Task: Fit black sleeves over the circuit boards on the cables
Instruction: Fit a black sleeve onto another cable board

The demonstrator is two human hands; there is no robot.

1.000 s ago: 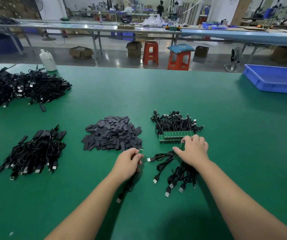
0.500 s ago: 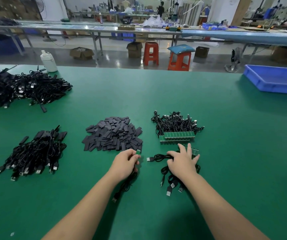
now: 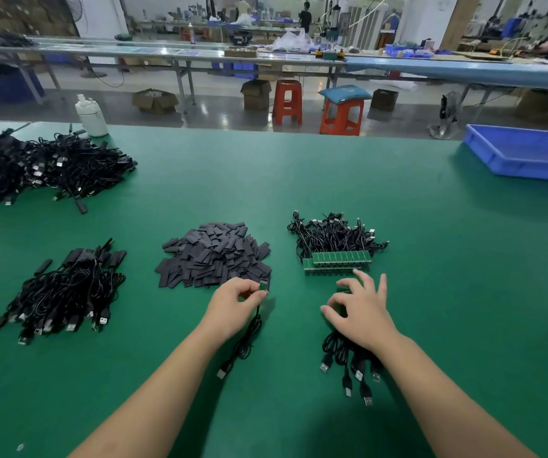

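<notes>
My left hand [image 3: 233, 309] pinches a small green circuit board [image 3: 263, 285] at the near edge of the heap of black sleeves [image 3: 215, 256]; its black cable [image 3: 244, 343] trails toward me. My right hand [image 3: 360, 312] lies with spread fingers over a small bunch of cables [image 3: 352, 365], whose USB plugs point toward me. The boards of that bunch are hidden under the hand. Just beyond it a row of green circuit boards [image 3: 337, 261] lies with their cables [image 3: 333, 233] coiled behind.
A pile of sleeved cables [image 3: 64, 292] lies at the left, and a larger tangle of cables [image 3: 38, 166] at the far left beside a white bottle [image 3: 91, 117]. A blue tray [image 3: 530, 153] stands at the far right. The green table [image 3: 431, 259] is bare on the right.
My right hand has pulled the small cable bunch toward me, away from the row of boards, and its fingers have spread. My left hand keeps its hold on the board.
</notes>
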